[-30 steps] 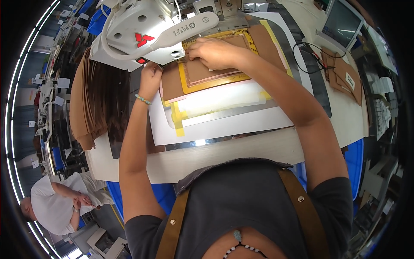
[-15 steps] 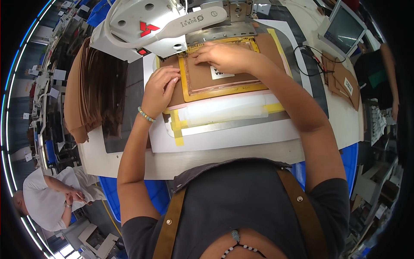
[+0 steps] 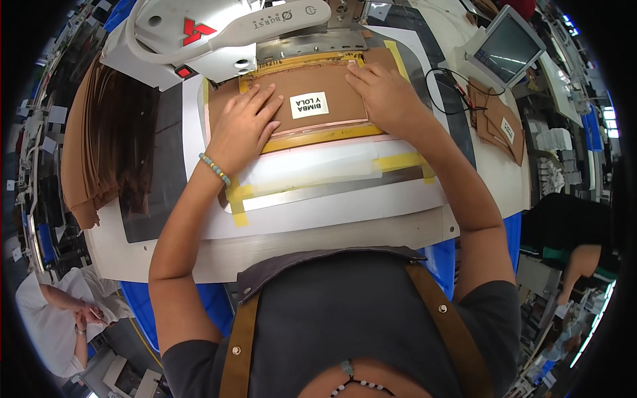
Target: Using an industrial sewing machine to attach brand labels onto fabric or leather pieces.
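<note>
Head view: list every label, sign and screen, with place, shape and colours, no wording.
Label: white rectangle, dark print, on the brown piece between both hands.
Screen: grey-framed, tilted, upper right of the table.
Small label: white, on the brown stack below the screen.
Emblem: red, on the white machine head.
</note>
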Tool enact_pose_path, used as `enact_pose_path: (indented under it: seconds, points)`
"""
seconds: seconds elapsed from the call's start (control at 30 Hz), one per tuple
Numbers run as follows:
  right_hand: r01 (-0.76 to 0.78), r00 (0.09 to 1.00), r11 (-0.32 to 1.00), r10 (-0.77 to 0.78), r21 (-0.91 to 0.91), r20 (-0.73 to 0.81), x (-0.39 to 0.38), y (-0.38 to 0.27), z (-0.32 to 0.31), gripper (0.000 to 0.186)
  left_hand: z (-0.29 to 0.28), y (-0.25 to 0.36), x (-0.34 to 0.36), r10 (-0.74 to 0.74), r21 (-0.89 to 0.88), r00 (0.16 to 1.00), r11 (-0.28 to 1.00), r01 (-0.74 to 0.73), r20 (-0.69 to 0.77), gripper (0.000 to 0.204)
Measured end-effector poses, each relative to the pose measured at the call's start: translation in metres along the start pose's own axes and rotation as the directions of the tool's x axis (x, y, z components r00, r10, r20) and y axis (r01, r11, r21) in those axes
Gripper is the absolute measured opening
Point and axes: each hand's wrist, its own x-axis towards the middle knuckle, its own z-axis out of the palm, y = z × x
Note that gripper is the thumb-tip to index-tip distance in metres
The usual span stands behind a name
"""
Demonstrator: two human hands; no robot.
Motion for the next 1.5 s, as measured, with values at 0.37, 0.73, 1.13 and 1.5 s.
enact_pose_path:
  seconds: [0.37, 0.73, 1.13, 1.5]
  points:
    - [0.019, 0.999, 0.993, -0.023, -0.118, -0.032, 0.004, -0.014, -0.008, 0.041, 0.001, -0.001, -0.001, 0.026, 0.041, 0.999, 0.999, -0.027, 0.031, 0.048]
    - [-0.001, 0.998, 0.996, 0.007, -0.086, 0.067, 0.017, -0.017, -0.017, 0.033, -0.002, -0.005, 0.002, 0.068, 0.059, 0.998, 0.996, -0.068, -0.01, 0.047]
    - [0.029, 0.996, 0.999, -0.025, -0.045, 0.091, 0.026, -0.019, -0.012, 0.039, -0.008, -0.002, 0.0, -0.013, 0.053, 1.0, 0.999, 0.012, 0.005, 0.042]
    - [0.092, 0.995, 0.996, -0.091, -0.011, 0.044, 0.051, -0.035, -0.006, 0.038, -0.004, 0.006, 0.005, 0.096, -0.05, 0.992, 0.994, -0.1, -0.079, 0.038]
